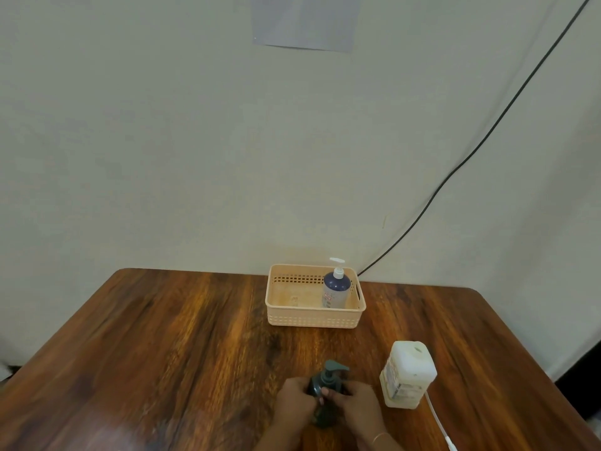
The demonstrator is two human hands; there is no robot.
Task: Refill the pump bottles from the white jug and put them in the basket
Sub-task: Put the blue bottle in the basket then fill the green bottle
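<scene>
A dark grey-green pump bottle [328, 379] stands on the wooden table [162, 353] near its front edge. My left hand [294, 406] wraps its left side and my right hand [356, 406] holds its right side, fingers near the collar below the pump head. The white jug [408, 374] stands upright just to the right of my hands. Farther back sits the peach basket [292, 315], with a dark blue pump bottle [336, 288] with a white pump upright in its right end.
A white tube or cord [439, 424] runs from beside the jug toward the front right. A black cable [487, 131] hangs down the wall behind the basket. The table's right edge is close beyond the jug.
</scene>
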